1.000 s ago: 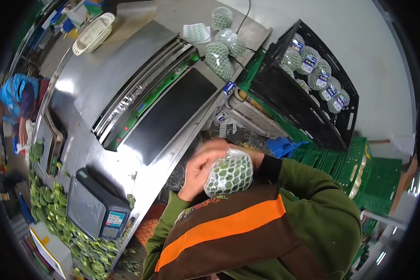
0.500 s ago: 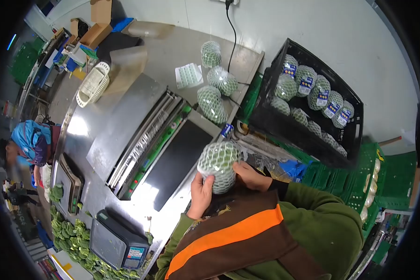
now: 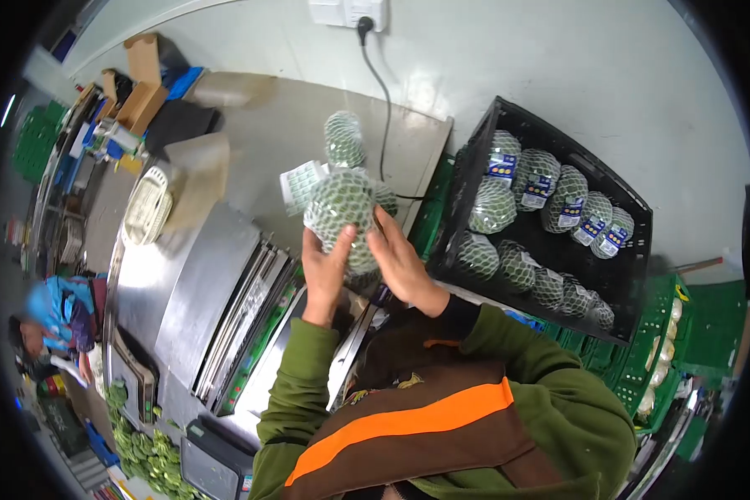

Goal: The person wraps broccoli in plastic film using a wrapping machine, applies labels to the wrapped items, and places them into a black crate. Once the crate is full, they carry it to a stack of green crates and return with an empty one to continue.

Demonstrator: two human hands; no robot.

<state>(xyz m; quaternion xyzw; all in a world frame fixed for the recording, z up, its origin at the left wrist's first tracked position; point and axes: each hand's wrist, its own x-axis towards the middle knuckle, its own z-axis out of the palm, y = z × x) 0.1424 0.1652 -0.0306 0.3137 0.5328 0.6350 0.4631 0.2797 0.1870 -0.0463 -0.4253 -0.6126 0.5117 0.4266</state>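
Both hands hold a round green vegetable in white foam netting (image 3: 338, 200), raised over the back of the steel bench. My left hand (image 3: 325, 273) cups its near left side, thumb on the netting. Pressed to its right side is my right hand (image 3: 404, 265), fingers fairly straight. Behind it, another netted vegetable (image 3: 344, 137) lies on the bench, and one more (image 3: 385, 198) is partly hidden by the held one. A sheet of printed labels (image 3: 300, 185) lies just left of these.
To the right, a black crate (image 3: 492, 293) holds several netted vegetables, some with blue labels. A wrapping machine (image 3: 233, 321), a scale (image 3: 212, 462), broccoli (image 3: 150, 454) and a cream basket (image 3: 147, 207) are on the bench. A power cable (image 3: 385, 108) hangs behind. Another person (image 3: 62, 312) stands far left.
Both hands have moved forward and up with the netted vegetable, from near my apron to over the back of the bench. The camera view has shifted too.
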